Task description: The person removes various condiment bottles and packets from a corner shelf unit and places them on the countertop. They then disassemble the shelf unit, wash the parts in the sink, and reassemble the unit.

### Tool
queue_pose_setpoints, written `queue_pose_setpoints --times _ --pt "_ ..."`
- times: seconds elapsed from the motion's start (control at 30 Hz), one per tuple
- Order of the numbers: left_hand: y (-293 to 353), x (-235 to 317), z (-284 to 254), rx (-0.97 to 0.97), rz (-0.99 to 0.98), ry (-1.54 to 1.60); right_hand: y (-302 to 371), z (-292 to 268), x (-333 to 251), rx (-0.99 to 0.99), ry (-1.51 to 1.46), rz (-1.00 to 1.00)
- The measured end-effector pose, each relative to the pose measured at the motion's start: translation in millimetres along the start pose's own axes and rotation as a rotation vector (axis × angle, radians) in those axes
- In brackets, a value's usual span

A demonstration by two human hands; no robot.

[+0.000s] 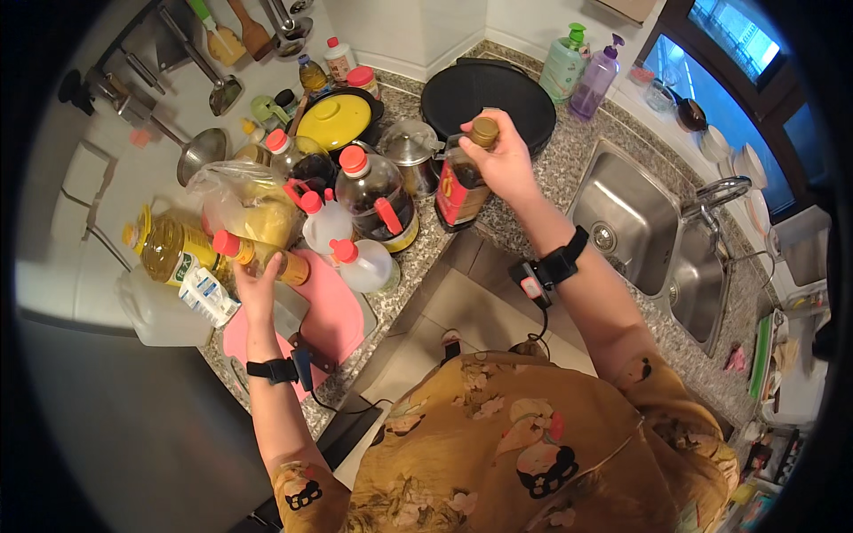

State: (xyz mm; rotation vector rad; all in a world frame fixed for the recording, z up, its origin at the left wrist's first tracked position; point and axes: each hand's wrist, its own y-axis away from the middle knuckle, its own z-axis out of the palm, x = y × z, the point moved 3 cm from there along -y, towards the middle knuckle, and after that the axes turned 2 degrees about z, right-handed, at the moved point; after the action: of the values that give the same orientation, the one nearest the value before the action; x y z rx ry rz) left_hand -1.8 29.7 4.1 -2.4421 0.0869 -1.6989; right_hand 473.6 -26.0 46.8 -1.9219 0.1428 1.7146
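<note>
My left hand (257,291) is wrapped round a small bottle with a red cap and a yellow-orange label (291,267), held tilted above a pink cutting board (339,311). A cleaver lies on that board, partly hidden by my wrist. At the counter's front edge my right hand (503,164) grips the neck of a dark glass bottle with a gold cap and red label (462,197). Between my hands stand a large dark-liquid jug with a red cap (369,188) and two pale plastic bottles with red caps, one nearer (366,268) and one behind (327,229).
A cooking-oil jug (169,247) and a clear plastic bag (253,204) stand at left. Behind are a yellow-lidded pot (334,121), a steel pot (409,147) and a black round pan (489,93). A double steel sink (613,200) and pump bottles (593,84) are at right.
</note>
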Motion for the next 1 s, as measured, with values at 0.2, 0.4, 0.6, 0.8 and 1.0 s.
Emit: queue_pose_setpoints --times 0.2,0.4,0.6,0.8,1.0 --pt "7.3 0.0 -0.5 0.066 0.020 -0.065 -4.3 31.8 -0.7 -0.046 -0.007 0.030" --pt "8.5 2.2 -4.6 0.057 0.005 -0.042 -13.7 46.2 -5.8 -0.043 0.133 -0.045" --pt "17.1 9.6 -9.0 0.086 0.019 -0.056 -16.5 60.2 -12.6 -0.100 0.138 -0.062" --pt "33.0 38.3 0.3 0.151 0.025 -0.102 -2.3 62.1 -20.4 -0.036 0.223 -0.158" --pt "56.2 69.2 1.8 0.199 0.063 -0.124 16.2 35.8 -8.9 -0.074 0.399 -0.079"
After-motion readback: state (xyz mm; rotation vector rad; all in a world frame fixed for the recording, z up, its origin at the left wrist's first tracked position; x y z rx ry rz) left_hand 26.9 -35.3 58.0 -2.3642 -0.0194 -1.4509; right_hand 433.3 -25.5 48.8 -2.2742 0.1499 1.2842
